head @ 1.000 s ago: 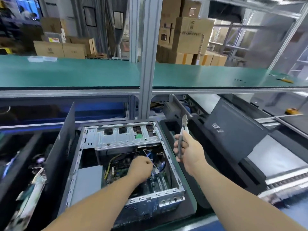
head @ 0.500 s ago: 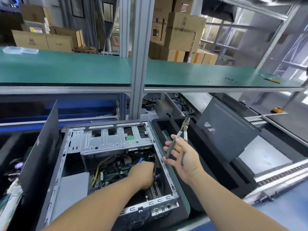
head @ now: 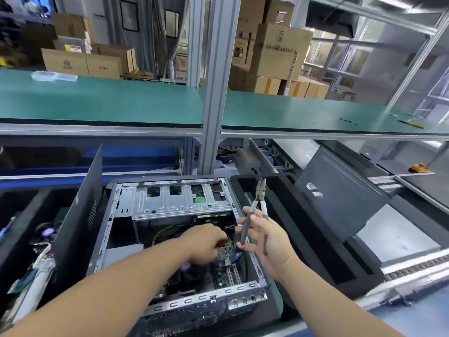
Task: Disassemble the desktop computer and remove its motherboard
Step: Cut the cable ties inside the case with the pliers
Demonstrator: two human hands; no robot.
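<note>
The open desktop case (head: 170, 305) lies on its side in front of me, its silver drive cage (head: 179, 200) at the far end. The green motherboard (head: 224, 272) shows at the case bottom, with yellow and black cables around it. My left hand (head: 206, 243) reaches down inside the case, fingers curled over something near the board; what they grip is hidden. My right hand (head: 269, 239) hovers above the case's right wall and holds black-handled pliers (head: 254, 215), jaws pointing up and handles spread apart.
A dark side panel (head: 80, 227) stands upright along the case's left. A black tray (head: 303, 234) and a leaning dark panel (head: 340, 198) lie to the right. A bin of removed parts (head: 29, 263) sits at left. A green shelf (head: 97, 100) spans overhead behind a metal post (head: 216, 93).
My right hand has loosened its grip so the pliers' handles spread open. My left hand has shifted a little deeper and rightward inside the case.
</note>
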